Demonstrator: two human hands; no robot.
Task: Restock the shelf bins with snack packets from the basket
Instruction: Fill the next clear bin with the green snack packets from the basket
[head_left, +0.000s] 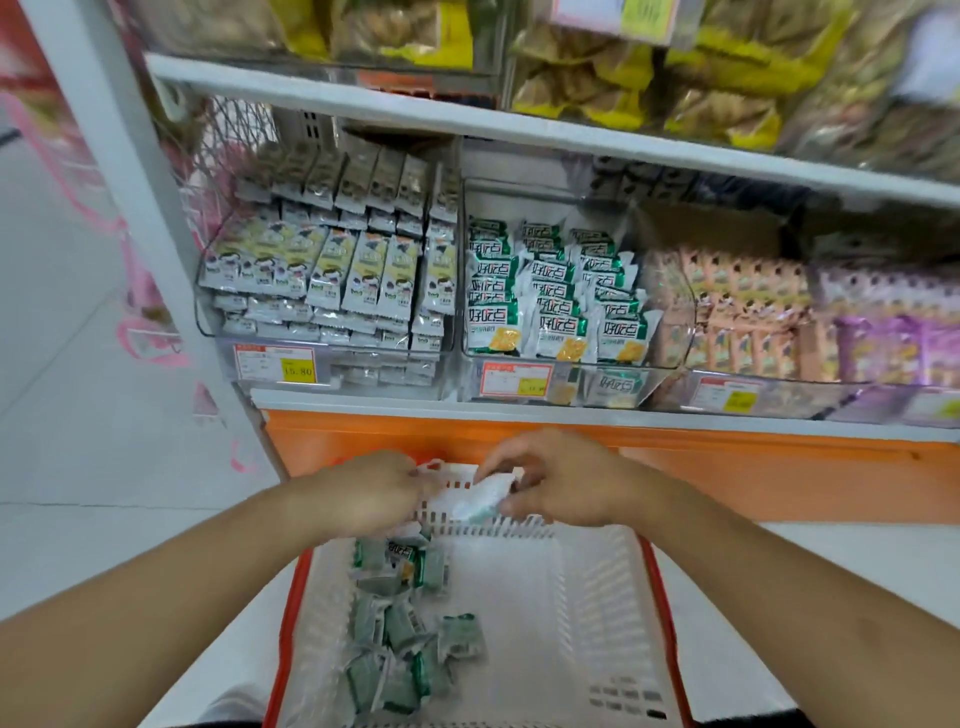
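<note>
Several packets: green-and-white snack packets (400, 631) lie loose along the left side of the basket floor, from the near end up toward the far wall; the right side of the floor shows bare white.
Basket: white slotted basket (597, 613) with a red rim, straight below the camera, its far wall up against the orange base of the shelving.
Left hand: the left hand (371, 491) hangs over the far-left corner of the basket, fingers curled; what they have, if anything, is too blurred to call.
Right hand: the right hand (558, 478) sits over the far wall, fingers and thumb pinching a pale packet with a green end (480, 501).
Step in hand: looks like gathering, packets picked out of the basket and bunched between the two hands before going up.
Target bin: the clear middle bin (561, 387) on the shelf holds matching green-and-white packets stacked in rows; it is fairly full, with room near the front lip.
Neighbours: to the left a bin of yellow-and-white packets (332, 275), to the right pink and purple packs (753, 306), blurred.
Next move: I'd say lift over the orange base and set the packet face-out in the middle bin's front row without toppling the stacks.
</note>
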